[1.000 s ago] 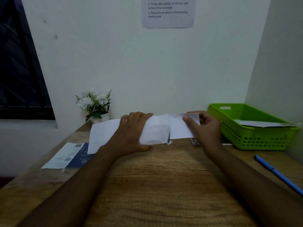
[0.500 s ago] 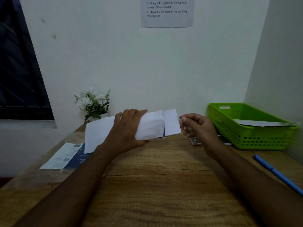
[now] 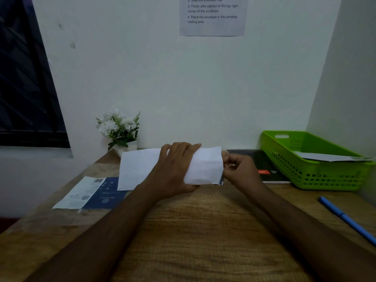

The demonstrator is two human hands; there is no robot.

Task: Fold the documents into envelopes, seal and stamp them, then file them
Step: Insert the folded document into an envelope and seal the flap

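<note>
A person's left hand (image 3: 175,171) grips a white envelope (image 3: 205,165) across its middle. The fingers wrap over the top edge and the thumb sits beneath, holding it just above the far middle of a wooden desk (image 3: 193,231). The envelope runs crosswise, its left end toward the desk's back left corner and its right end bulging slightly. The right hand (image 3: 240,171) meets that right end with its fingers curled and its thumb near the upper corner. Whether it pinches the paper or only touches the edge cannot be told. A thin dark sliver shows at the envelope's lower right corner; what it is cannot be made out.

A green plastic basket (image 3: 317,180) stands in the back right corner of the desk with a pale flat sheet (image 3: 329,157) lying in it. A black notebook (image 3: 264,165) with a red label lies just beside the basket on its left, partly behind the right hand. A blue pen (image 3: 345,218) lies at an angle near the right edge. A blue-and-white printed sheet (image 3: 91,193) lies flat near the left edge, one corner under the envelope's left end. A small pot of white flowers (image 3: 119,129) sits at the back edge against the wall. A printed notice (image 3: 212,17) of numbered steps hangs above, and a dark window (image 3: 24,78) fills the left.
</note>
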